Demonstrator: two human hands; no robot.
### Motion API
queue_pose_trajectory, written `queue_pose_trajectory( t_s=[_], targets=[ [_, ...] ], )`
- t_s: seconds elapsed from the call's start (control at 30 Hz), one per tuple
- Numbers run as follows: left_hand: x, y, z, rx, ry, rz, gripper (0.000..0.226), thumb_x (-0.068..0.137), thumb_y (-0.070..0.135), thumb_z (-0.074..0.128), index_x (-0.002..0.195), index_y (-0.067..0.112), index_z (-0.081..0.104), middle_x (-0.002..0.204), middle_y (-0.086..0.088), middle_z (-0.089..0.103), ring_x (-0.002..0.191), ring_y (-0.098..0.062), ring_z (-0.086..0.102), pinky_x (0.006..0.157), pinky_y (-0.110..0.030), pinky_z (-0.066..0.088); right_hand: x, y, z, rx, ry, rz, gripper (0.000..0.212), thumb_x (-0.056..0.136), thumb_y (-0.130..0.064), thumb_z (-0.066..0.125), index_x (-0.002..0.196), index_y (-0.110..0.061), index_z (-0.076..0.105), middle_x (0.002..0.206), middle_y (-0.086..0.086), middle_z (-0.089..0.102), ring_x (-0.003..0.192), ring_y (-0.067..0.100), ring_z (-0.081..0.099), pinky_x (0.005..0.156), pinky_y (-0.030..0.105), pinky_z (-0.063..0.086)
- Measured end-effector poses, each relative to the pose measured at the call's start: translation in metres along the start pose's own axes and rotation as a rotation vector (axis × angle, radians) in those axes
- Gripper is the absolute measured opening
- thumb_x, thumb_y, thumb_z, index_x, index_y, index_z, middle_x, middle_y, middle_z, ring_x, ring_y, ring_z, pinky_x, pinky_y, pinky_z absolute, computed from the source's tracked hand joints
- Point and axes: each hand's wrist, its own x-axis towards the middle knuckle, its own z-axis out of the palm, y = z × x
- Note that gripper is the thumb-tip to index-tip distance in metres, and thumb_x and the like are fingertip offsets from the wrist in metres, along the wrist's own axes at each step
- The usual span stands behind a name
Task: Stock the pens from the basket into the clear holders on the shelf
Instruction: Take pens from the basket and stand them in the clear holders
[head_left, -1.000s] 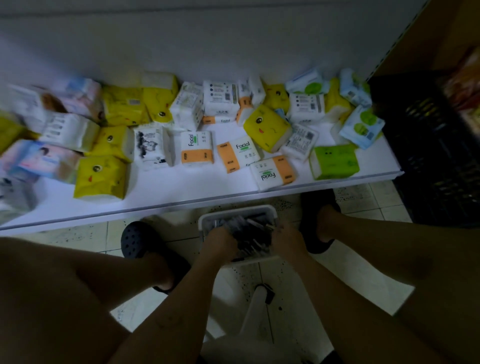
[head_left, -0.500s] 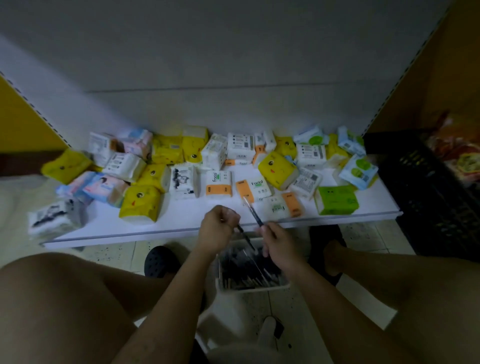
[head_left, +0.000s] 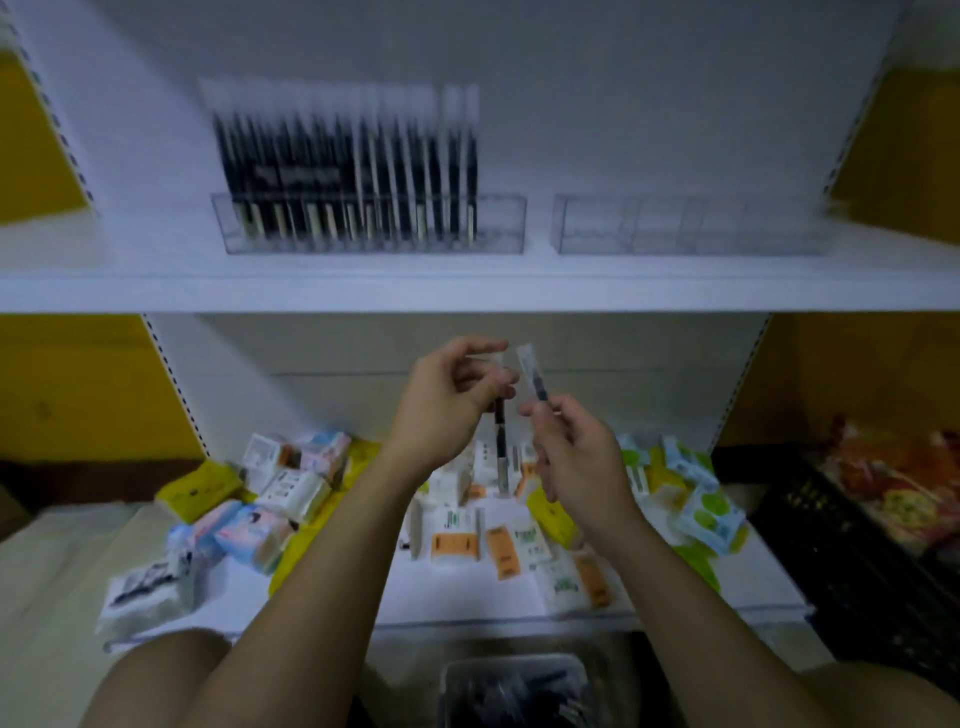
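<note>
While a pen (head_left: 500, 447) hangs below the left hand's (head_left: 447, 402) pinching grip, the right hand (head_left: 574, 460) pinches another pen's (head_left: 532, 370) bottom.

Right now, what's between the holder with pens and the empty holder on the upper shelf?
Nothing. The head view shows only a narrow strip of bare white shelf between the holder with pens and the empty holder.

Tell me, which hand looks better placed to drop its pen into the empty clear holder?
Probably the right hand: it pinches a pen pointing up and sits nearer the empty holder.
</note>
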Motion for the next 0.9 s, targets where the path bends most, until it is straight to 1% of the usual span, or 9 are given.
queue_pose_trajectory(
  t_s=[0.07,0.13,0.27,0.33,0.47,0.6,0.73,0.8,0.9],
  targets=[
    [0.005,0.026,-0.005,0.035,-0.008,0.063,0.023,0.091,0.004,0.062,0.113,0.009,0.061,0.085,-0.013,0.072,0.079,-0.013,0.071,0.072,-0.023,0.056,0.005,-0.026,-0.002,0.013,-0.003,-0.024,0.036,0.094,-0.033,0.053,0.092,0.003,0.060,0.047,-0.002,0.044,0.041,0.016,0.042,0.044,0.029,0.039],
    [0.008,0.048,-0.010,0.056,-0.013,0.111,0.023,0.090,0.007,0.063,0.113,0.011,0.063,0.087,-0.013,0.071,0.082,-0.015,0.071,0.076,-0.029,0.057,0.008,-0.047,-0.004,0.029,-0.001,-0.033,0.029,0.096,-0.026,0.054,0.092,0.000,0.064,0.052,0.001,0.051,0.047,0.018,0.049,0.048,0.031,0.046],
    [0.018,0.087,-0.020,0.100,0.013,0.168,0.021,0.090,0.011,0.065,0.108,0.021,0.067,0.090,-0.003,0.069,0.086,-0.016,0.069,0.077,-0.034,0.059,0.017,-0.082,-0.008,0.060,0.029,-0.098,0.023,0.101,-0.016,0.046,0.117,-0.025,0.060,0.069,-0.002,0.058,0.051,0.011,0.048,0.046,0.026,0.042],
    [0.025,0.104,-0.023,0.141,0.013,0.196,0.022,0.091,0.012,0.064,0.110,0.022,0.066,0.093,-0.003,0.068,0.087,-0.015,0.068,0.077,-0.033,0.059,0.023,-0.098,-0.012,0.071,0.033,-0.133,0.027,0.102,-0.012,0.043,0.116,-0.031,0.057,0.075,-0.001,0.060,0.051,0.011,0.050,0.047,0.026,0.044],
    [0.042,0.134,-0.027,0.195,0.036,0.247,0.025,0.091,0.011,0.064,0.112,0.024,0.065,0.094,-0.003,0.067,0.086,-0.014,0.068,0.078,-0.032,0.060,0.046,-0.119,-0.020,-0.012,0.068,-0.141,0.024,0.101,-0.011,0.043,0.104,-0.024,0.062,0.086,-0.002,0.060,0.061,0.011,0.051,0.057,0.027,0.045],
    [0.067,0.159,-0.028,0.243,0.050,0.302,0.023,0.090,0.013,0.064,0.110,0.024,0.065,0.096,0.000,0.068,0.084,-0.010,0.069,0.079,-0.030,0.059,0.079,-0.131,-0.027,-0.061,0.102,-0.226,0.015,0.100,-0.024,0.048,0.102,-0.022,0.063,0.074,-0.010,0.055,0.061,0.006,0.047,0.060,0.027,0.038],
    [0.100,0.178,-0.026,0.325,0.081,0.327,0.022,0.089,0.020,0.066,0.109,0.028,0.065,0.098,0.007,0.067,0.091,-0.004,0.066,0.083,-0.022,0.054,0.111,-0.149,-0.031,-0.086,0.093,-0.292,0.015,0.097,-0.033,0.053,0.091,-0.022,0.063,0.062,-0.012,0.053,0.053,0.005,0.046,0.054,0.026,0.037],
    [0.117,0.185,-0.027,0.335,0.101,0.348,0.020,0.088,0.020,0.067,0.106,0.029,0.065,0.098,0.006,0.068,0.091,-0.004,0.066,0.082,-0.020,0.054,0.126,-0.161,-0.031,-0.086,0.110,-0.329,0.025,0.097,-0.033,0.052,0.093,-0.012,0.066,0.061,-0.005,0.054,0.054,0.015,0.048,0.052,0.034,0.042],
    [0.141,0.193,-0.027,0.399,0.117,0.385,0.020,0.088,0.018,0.067,0.106,0.027,0.065,0.096,0.008,0.067,0.088,-0.002,0.065,0.079,-0.015,0.054,0.151,-0.174,-0.030,-0.194,0.144,-0.405,0.038,0.098,-0.033,0.049,0.098,0.001,0.067,0.084,0.018,0.065,0.072,0.025,0.057,0.074,0.042,0.050]
  ],
)
